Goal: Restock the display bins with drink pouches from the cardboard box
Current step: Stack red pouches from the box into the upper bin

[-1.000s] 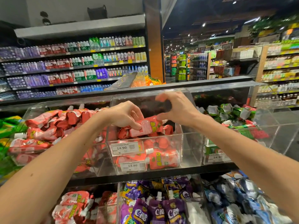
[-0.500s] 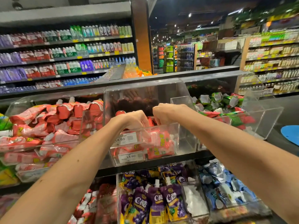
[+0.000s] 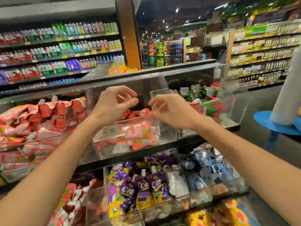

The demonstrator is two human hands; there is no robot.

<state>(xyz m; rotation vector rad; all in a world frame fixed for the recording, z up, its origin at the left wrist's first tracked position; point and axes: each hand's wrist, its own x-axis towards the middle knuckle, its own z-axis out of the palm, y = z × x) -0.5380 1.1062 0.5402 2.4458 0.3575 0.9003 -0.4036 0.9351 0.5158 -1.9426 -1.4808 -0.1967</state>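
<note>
Both left hand (image 3: 114, 104) and right hand (image 3: 170, 110) hover above red pouches (image 3: 139, 132).

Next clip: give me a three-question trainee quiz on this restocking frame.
1. True or false: the left hand and the right hand each hold a pouch.
2. What colour are the spouted foil pouches in the clear acrylic bin under both hands? A red-pink, B purple, C blue.
3. What fills the bin directly beneath that one?
Key: 1 false, both hands are empty; 2 A; 3 purple spouted pouches.
</note>
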